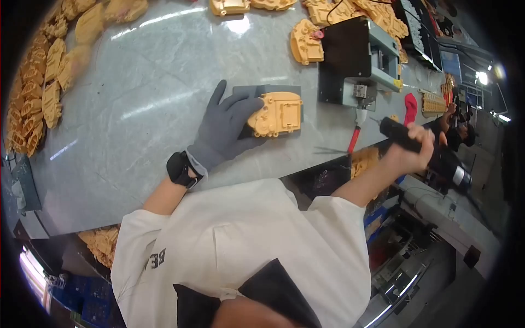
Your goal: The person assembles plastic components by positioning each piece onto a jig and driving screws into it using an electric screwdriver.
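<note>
My left hand (221,126), in a grey glove, grips the left side of an orange-yellow moulded housing (285,112) with its index finger stretched out toward the back. The housing lies on a dark flat pad (262,89) on the table, its rectangular recess facing up. Off to the right, my right hand (418,150) is bare and wrapped round a black electric screwdriver (398,131). The screwdriver's tip points left, well apart from the housing.
A black box-shaped device (344,60) with a metal frame stands at the back right. Near it lie a red-handled tool (354,139) and a red cloth-like piece (410,106). Several similar housings (52,76) are piled at the far left. More housings (306,41) sit along the back.
</note>
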The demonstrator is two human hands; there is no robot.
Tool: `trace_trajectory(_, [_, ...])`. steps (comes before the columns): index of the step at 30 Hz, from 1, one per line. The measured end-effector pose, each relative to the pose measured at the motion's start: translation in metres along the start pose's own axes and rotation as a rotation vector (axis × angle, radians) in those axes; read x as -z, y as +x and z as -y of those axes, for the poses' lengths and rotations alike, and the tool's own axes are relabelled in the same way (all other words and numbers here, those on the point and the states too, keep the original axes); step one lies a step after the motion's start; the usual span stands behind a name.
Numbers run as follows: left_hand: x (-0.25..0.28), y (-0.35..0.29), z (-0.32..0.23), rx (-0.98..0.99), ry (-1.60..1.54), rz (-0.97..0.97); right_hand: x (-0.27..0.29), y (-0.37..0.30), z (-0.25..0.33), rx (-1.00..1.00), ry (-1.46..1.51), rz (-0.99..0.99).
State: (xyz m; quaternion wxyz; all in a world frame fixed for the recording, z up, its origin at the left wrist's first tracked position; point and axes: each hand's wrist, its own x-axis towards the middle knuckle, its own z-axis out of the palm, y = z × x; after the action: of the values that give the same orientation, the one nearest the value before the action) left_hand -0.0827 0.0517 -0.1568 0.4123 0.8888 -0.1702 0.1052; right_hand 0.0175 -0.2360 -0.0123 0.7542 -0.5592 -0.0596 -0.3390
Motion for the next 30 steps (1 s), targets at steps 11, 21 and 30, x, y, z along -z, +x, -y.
trace_trajectory(11, [-0.004, 0.007, 0.005, 0.014, 0.006, 0.002, -0.003, -0.025, -0.033, 0.007, -0.273, 0.025])
trace_trajectory(21, [-0.001, 0.016, 0.004, 0.02, -0.02, 0.043, -0.007, 0.013, -0.045, 0.183, -0.232, -0.119])
trace_trajectory(30, [-0.007, 0.011, 0.0, 0.016, 0.02, -0.016, 0.02, -0.034, -0.045, 0.055, -0.075, -0.228])
